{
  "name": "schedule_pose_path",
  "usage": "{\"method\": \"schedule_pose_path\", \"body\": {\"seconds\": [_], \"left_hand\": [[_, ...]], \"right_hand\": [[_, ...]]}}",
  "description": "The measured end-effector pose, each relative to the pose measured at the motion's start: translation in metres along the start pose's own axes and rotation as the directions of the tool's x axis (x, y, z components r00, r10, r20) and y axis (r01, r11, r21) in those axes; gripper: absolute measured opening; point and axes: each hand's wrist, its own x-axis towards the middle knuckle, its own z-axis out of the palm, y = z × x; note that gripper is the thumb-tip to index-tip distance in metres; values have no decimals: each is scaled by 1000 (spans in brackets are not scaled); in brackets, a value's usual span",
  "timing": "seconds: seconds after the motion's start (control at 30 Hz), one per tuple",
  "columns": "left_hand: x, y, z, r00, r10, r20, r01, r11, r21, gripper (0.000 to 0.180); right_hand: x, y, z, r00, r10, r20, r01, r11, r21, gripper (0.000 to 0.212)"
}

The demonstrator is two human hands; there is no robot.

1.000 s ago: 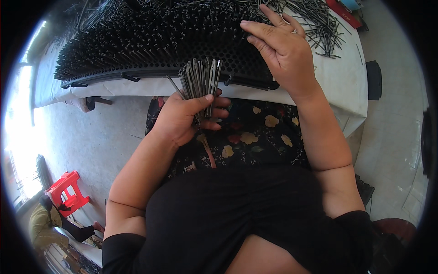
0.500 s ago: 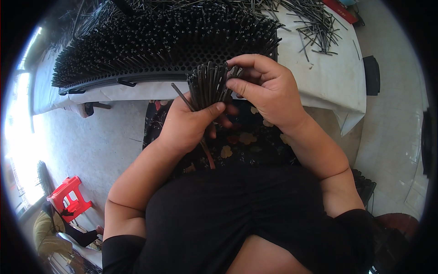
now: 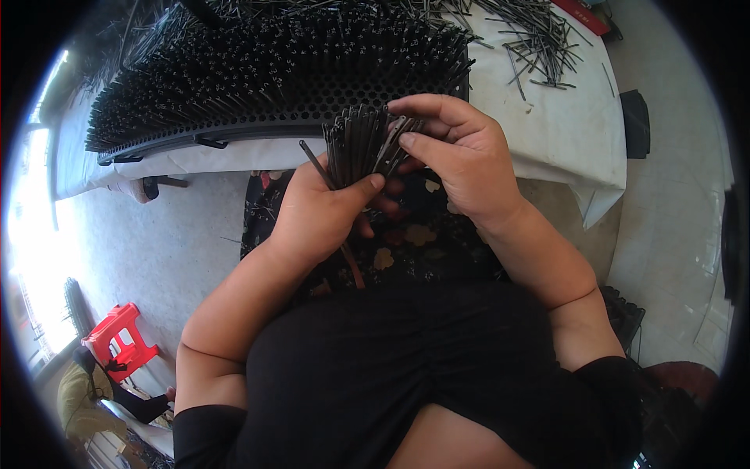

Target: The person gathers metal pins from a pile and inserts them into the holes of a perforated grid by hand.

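Note:
A bundle of thin black sticks (image 3: 355, 148) stands upright in my left hand (image 3: 322, 209), its thumb and fingers wrapped round the lower part. One longer stick (image 3: 312, 160) leans out of that grip on the left side, past the bundle. At the bundle's top right, my right hand (image 3: 469, 156) pinches several stick ends between thumb and fingers; these splay a little away from the others. Just beyond both hands is a curved black rack (image 3: 312, 94) full of holes, most of it packed with upright black sticks. The lower parts of the sticks are hidden by my left hand.
The rack rests on a table with a white cover (image 3: 547, 148). Loose black sticks (image 3: 543, 51) lie scattered at the far right of it, near a red box (image 3: 582, 16). A red plastic stool (image 3: 119, 340) stands on the floor to the left, beside another person's arm (image 3: 141, 402).
My right fingers have shifted slightly right, and the sticks at the bundle's right side now fan out further. My left hand keeps its grip with little movement.

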Motion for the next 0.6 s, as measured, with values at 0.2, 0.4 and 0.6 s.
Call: {"method": "schedule_pose_path", "body": {"seconds": [0.2, 0.4, 0.6], "left_hand": [[-3, -1, 6, 996, -84, -14, 85, 990, 112, 25], [-4, -6, 0, 999, -40, -28, 41, 998, 46, 18], [1, -9, -9, 996, -54, -69, 54, 999, -6, 17]], "right_hand": [[-8, 10, 0, 999, -53, -9, 52, 991, -126, 23], [-8, 1, -13, 994, -49, -101, 51, 999, 12, 18], [12, -11, -77, 697, -668, -263, 573, 738, -356, 20]]}}
